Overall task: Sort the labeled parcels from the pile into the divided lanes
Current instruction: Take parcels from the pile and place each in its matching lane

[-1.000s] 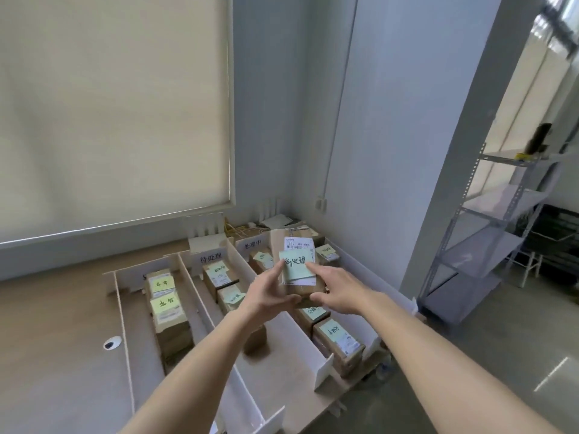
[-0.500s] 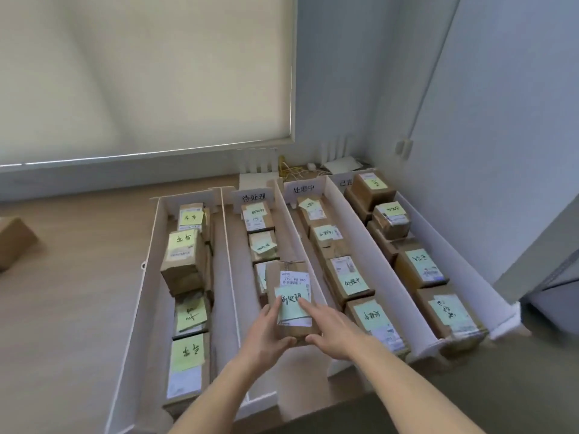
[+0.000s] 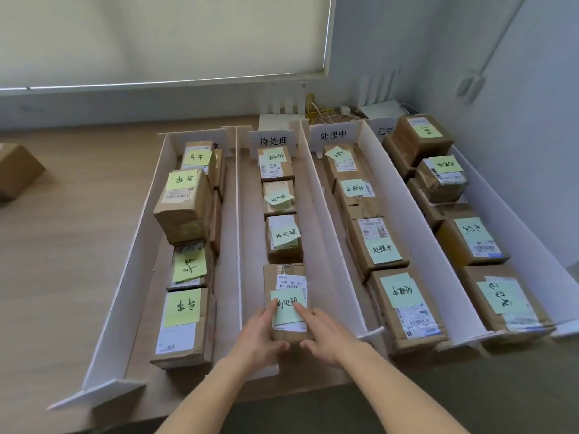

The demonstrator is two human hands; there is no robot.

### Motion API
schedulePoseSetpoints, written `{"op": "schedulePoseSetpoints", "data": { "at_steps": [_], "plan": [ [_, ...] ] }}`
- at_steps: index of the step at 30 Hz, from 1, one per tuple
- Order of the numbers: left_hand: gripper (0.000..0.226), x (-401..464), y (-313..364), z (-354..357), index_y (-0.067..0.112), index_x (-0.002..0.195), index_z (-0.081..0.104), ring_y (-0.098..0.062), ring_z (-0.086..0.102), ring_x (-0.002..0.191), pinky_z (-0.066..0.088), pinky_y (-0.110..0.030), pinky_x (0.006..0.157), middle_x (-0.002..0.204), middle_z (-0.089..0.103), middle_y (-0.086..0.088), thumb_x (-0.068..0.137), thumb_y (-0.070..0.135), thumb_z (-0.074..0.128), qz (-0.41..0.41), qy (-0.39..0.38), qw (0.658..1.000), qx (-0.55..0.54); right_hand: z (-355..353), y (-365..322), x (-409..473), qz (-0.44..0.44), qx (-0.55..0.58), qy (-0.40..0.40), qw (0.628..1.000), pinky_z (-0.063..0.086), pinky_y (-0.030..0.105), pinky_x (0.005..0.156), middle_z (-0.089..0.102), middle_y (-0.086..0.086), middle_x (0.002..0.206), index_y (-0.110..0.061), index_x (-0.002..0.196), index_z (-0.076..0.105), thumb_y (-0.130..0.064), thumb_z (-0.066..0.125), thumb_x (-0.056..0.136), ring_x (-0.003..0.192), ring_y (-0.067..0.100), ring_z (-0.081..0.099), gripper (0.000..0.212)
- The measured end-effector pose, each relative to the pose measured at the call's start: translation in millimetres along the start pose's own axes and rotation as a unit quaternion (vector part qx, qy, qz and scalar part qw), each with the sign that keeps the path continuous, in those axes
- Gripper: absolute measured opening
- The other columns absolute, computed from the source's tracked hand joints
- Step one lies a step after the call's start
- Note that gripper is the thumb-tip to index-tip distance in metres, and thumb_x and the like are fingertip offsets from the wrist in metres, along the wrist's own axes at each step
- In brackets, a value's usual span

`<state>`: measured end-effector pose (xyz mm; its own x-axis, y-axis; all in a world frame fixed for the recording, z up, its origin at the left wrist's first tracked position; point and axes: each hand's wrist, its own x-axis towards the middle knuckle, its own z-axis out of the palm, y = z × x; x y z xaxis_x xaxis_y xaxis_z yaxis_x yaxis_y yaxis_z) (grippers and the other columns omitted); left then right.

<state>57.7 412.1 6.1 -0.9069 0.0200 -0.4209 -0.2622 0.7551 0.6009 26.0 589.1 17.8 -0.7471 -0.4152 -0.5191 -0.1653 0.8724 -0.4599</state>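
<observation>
A brown cardboard parcel [image 3: 283, 277] with a white shipping label and a green handwritten note sits at the near end of the second lane from the left. My left hand [image 3: 258, 335] grips its near left side, thumb on the note. Its near right side is held by my right hand [image 3: 326, 335], fingers curled at the corner. White dividers [image 3: 332, 233] form the lanes, and a sign [image 3: 273, 141] heads this lane. Three other noted parcels [image 3: 283, 238] lie further up the same lane.
Several noted parcels fill the left lane [image 3: 185, 198], the third lane [image 3: 380, 245] and the right lane [image 3: 470, 239]. One loose brown box [image 3: 17, 170] sits on the wooden table at the far left. Cables and a white device [image 3: 376, 109] lie behind the lanes by the wall.
Both hands have carried the parcel down from the air into the second lane. The view has swung from the room's right side down onto the lanes.
</observation>
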Motion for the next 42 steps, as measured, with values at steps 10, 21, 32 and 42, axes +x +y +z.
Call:
{"op": "schedulePoseSetpoints", "data": {
  "at_steps": [10,21,32,42],
  "plan": [
    [0.1,36.0,-10.4,14.6,0.032,0.158,0.008,-0.017,0.035,0.141,0.039,-0.035,0.111,0.156,0.032,0.004,0.085,0.028,0.076,-0.02,0.002,1.0,-0.015,3.6,16.4,38.5,0.008,-0.022,0.005,1.0,0.045,0.04,0.109,0.033,0.004,0.155,-0.04,0.161,0.003,-0.022,0.058,0.102,0.135,0.027,0.046,0.082],
    [0.097,39.1,-11.6,17.0,0.03,0.158,0.009,-0.015,0.03,0.144,0.034,-0.031,0.113,0.16,0.025,0.005,0.086,0.027,0.075,-0.012,0.005,1.0,-0.015,7.3,16.8,44.6,0.021,-0.024,0.014,0.999,0.046,0.04,0.109,0.036,0.003,0.153,-0.04,0.161,0.006,-0.02,0.061,0.1,0.135,0.025,0.046,0.084],
    [0.085,10.9,16.2,-46.8,0.029,0.158,0.011,-0.024,0.022,0.15,0.028,-0.039,0.117,0.166,0.012,-0.004,0.093,0.045,0.063,0.008,0.034,0.996,0.08,-53.1,-17.9,8.4,0.016,-0.123,0.01,0.992,0.045,0.047,0.107,0.027,0.003,0.162,-0.04,0.161,0.007,-0.026,0.061,0.1,0.138,0.034,0.044,0.082],
    [0.074,-87.4,44.8,-230.7,0.032,0.156,0.025,-0.015,0.031,0.145,0.039,-0.036,0.109,0.163,0.023,0.008,0.094,0.06,0.052,0.039,0.198,0.968,0.149,-173.5,-180.3,-48.3,-0.09,-0.25,0.14,0.954,0.049,0.047,0.103,0.027,-0.002,0.165,-0.04,0.16,0.016,-0.052,0.05,0.102,0.14,0.028,0.045,0.069]
  ]
}}
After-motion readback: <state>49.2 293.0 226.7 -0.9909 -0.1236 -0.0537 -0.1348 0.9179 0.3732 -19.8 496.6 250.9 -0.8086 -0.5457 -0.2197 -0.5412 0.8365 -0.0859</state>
